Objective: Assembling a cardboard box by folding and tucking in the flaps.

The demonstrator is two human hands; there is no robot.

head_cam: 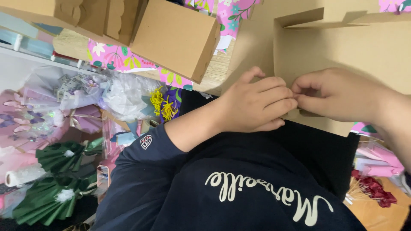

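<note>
A large flat sheet of brown cardboard point(368, 51), a box blank with its top flaps standing, lies across the wooden tabletop point(216, 72) and overhangs the person's lap. To its left sits a finished brown box point(177, 36), so one seems done while this blank looks only partly folded. The left hand point(257, 105), fingers curled together, presses the blank's lower edge; the right hand point(336, 94) pinches the same edge.

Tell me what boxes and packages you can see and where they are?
Flat brown cardboard box: upper right, unfolded, pinched by left hand and right hand.
Folded brown cardboard box: top middle, on wooden table.
Pink flowered wrapping paper: beneath that box.
</note>
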